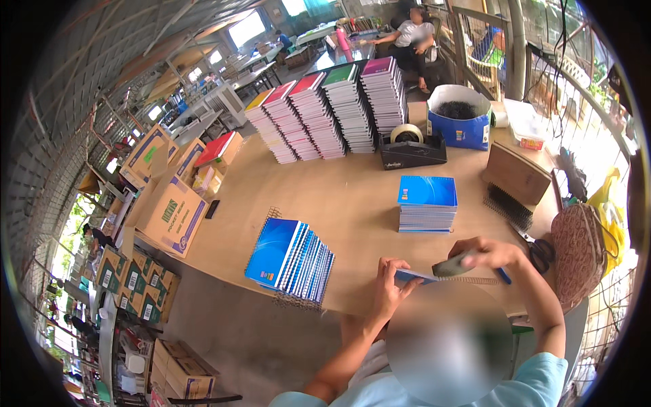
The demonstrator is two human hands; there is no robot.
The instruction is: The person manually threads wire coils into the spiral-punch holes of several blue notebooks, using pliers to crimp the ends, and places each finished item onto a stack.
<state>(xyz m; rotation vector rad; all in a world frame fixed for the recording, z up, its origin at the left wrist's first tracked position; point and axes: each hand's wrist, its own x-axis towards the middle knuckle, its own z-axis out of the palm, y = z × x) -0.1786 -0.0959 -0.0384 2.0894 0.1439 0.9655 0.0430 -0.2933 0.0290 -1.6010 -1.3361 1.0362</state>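
Note:
Near the table's front edge, my left hand (391,285) pinches a thin blue notebook (416,275), seen almost edge-on. Closed around a small grey-green block (450,265), my right hand (494,253) is just right of that notebook. A wire spiral (478,280) sticks out from the notebook's right end, below the block. Whether the block touches the wire I cannot tell. To the left leans a fanned pile of blue spiral notebooks (288,261), with loose wire ends poking out. Beyond my hands stands a neat stack of blue notebooks (428,203).
Tall stacks of coloured notebooks (312,115), a tape dispenser (412,149) and a blue container of dark wires (459,125) line the far side. Scissors (539,251), a wooden block (517,171), a brush (507,207) and a patterned bag (576,254) lie right. Cardboard boxes (166,214) stand left.

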